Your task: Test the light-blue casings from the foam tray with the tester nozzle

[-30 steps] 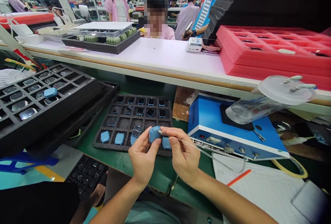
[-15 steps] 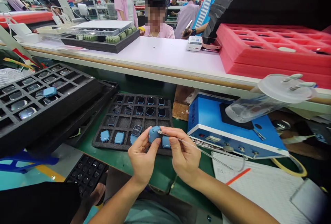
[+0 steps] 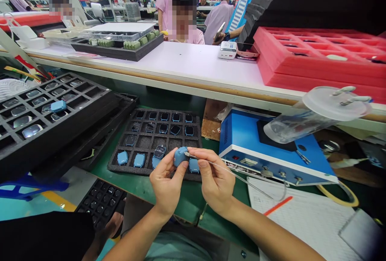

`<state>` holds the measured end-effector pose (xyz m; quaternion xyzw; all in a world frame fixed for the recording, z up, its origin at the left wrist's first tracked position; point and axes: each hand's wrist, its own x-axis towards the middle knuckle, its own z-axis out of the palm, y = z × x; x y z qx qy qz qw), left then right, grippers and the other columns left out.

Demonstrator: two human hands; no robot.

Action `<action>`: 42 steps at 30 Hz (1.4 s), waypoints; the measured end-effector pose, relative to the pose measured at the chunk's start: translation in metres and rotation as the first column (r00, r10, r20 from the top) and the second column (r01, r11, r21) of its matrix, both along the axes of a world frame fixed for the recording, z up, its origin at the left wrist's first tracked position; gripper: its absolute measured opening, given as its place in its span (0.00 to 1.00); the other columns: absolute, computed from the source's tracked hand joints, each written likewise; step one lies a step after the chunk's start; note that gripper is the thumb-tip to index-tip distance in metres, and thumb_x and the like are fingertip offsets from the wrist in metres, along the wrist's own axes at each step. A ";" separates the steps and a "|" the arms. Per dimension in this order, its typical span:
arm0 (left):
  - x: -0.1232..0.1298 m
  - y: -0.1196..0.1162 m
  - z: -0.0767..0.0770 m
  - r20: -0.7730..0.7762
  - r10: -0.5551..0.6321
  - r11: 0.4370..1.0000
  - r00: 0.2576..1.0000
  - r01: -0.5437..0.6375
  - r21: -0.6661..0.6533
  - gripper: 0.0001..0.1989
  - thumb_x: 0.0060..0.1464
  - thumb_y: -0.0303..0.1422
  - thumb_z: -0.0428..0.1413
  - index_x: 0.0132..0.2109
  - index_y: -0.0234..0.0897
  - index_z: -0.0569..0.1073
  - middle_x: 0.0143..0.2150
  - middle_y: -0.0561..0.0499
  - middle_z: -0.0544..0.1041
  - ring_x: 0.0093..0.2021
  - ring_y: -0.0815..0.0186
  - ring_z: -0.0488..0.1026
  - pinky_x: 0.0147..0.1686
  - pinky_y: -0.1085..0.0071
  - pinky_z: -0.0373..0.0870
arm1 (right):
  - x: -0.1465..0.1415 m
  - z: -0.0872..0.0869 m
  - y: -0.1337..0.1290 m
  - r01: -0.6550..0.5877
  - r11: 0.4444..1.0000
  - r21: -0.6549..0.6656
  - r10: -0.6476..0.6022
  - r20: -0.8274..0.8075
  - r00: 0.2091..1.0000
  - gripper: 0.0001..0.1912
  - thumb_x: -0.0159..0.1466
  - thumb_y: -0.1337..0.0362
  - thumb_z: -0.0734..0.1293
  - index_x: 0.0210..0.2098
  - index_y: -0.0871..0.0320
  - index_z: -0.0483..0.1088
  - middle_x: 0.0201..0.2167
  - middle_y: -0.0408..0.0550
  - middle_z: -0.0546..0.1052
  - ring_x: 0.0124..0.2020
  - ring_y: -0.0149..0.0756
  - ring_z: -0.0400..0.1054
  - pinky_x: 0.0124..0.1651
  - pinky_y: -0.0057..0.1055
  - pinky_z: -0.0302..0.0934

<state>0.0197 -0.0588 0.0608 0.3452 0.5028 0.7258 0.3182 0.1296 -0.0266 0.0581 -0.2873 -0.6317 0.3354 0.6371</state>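
Observation:
My left hand (image 3: 167, 186) pinches a small blue watch case (image 3: 180, 156) between thumb and fingers, above the near edge of a dark foam tray (image 3: 145, 143). In my right hand (image 3: 217, 184) is a slim, pen-like tool (image 3: 241, 179), gripped between thumb and fingertips. Its tip touches the side of the case; whether it enters an opening there is too small to tell. Several blue watch cases (image 3: 139, 160) and dark watch faces lie in the tray's compartments. One case with a clear face (image 3: 159, 151) sits partly behind my left hand.
A blue control box (image 3: 271, 160) carries a tilted clear cylinder (image 3: 289, 124) on the right. Stacked black foam trays (image 3: 60, 144) stand left. A white shelf (image 3: 187, 62) crosses ahead, with red foam trays (image 3: 280, 70) on it. Paper (image 3: 301, 220) lies right; people sit and stand beyond.
Both hands, the watch case and the tool hold almost the same position. In the background a standing person has shifted right, and another person's head now shows at the far left.

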 end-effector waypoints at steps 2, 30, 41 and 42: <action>0.000 0.000 0.000 -0.009 0.004 1.000 1.000 -0.004 0.004 0.17 0.49 0.25 0.68 0.48 0.39 0.83 0.44 0.48 0.86 0.42 0.61 0.85 0.43 0.74 0.83 | 0.000 0.000 0.000 -0.015 1.000 -0.002 0.015 -0.017 1.000 0.12 0.73 0.68 0.63 0.48 0.51 0.77 0.46 0.49 0.82 0.50 0.40 0.78 0.53 0.39 0.74; 0.005 0.010 0.004 -0.128 0.147 0.989 0.981 -0.144 0.037 0.20 0.46 0.30 0.72 0.49 0.41 0.83 0.44 0.51 0.86 0.39 0.67 0.84 0.44 0.77 0.81 | -0.003 0.013 0.012 -0.035 0.998 0.058 0.042 -0.131 0.990 0.09 0.73 0.62 0.63 0.45 0.52 0.77 0.44 0.51 0.82 0.48 0.41 0.79 0.52 0.42 0.76; 0.004 0.009 0.003 -0.143 0.147 0.989 0.979 -0.143 0.040 0.19 0.48 0.31 0.72 0.49 0.40 0.83 0.45 0.50 0.86 0.40 0.64 0.85 0.45 0.75 0.82 | -0.003 0.014 0.013 -0.019 0.998 0.052 0.025 -0.112 0.993 0.10 0.73 0.61 0.63 0.44 0.53 0.76 0.43 0.52 0.82 0.48 0.40 0.79 0.52 0.41 0.76; 0.003 0.009 0.003 -0.148 0.145 0.989 0.978 -0.140 0.040 0.19 0.48 0.31 0.72 0.49 0.40 0.83 0.45 0.50 0.86 0.40 0.65 0.85 0.45 0.75 0.81 | -0.003 0.014 0.013 -0.017 0.998 0.054 0.023 -0.111 0.994 0.10 0.73 0.61 0.63 0.44 0.53 0.76 0.43 0.52 0.82 0.48 0.40 0.79 0.52 0.41 0.76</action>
